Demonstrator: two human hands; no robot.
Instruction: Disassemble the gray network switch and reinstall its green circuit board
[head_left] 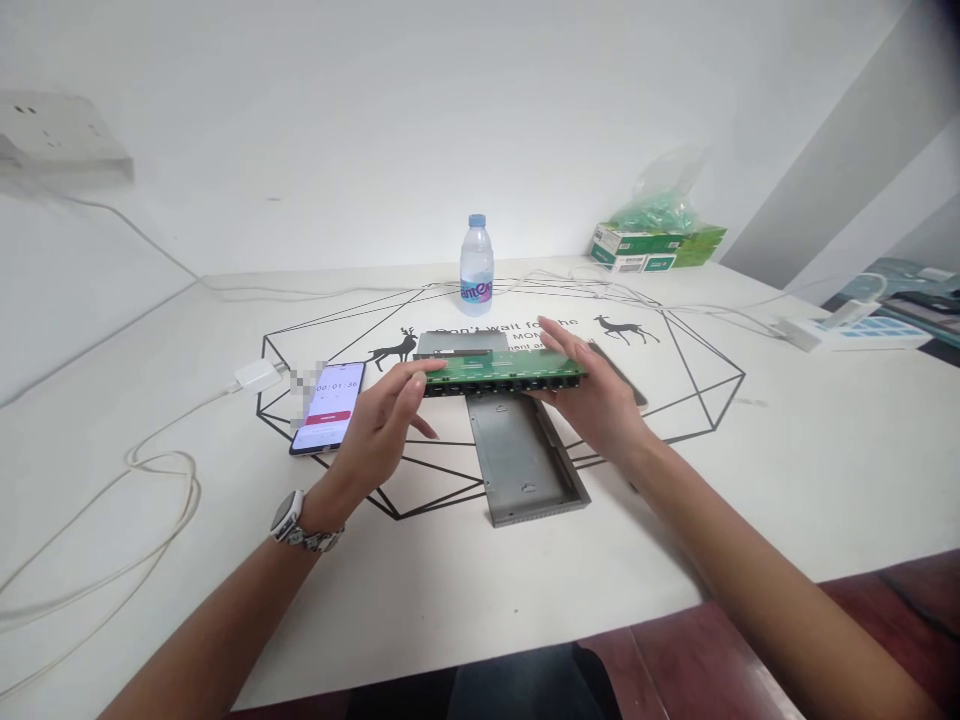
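A green circuit board [499, 367] with a row of black ports along its near edge is held level above the table. My left hand [386, 425] grips its left end, with a finger on top. At the right end, my right hand [600, 400] is closed around the board, fingers on the far side and thumb beneath. Below the board, a shallow grey metal case [525, 465] lies open side up, its far end partly hidden. A flat grey metal piece [461, 343] shows behind the board.
Left of my hands lies a phone [330, 405] showing a timer, beside a white charger [256, 375] with a looped cable. A water bottle [477, 265] stands at the back. Green-and-white boxes [637, 245] and a power strip [855, 330] are to the right. A dark flat object [622, 375] sits behind my right hand.
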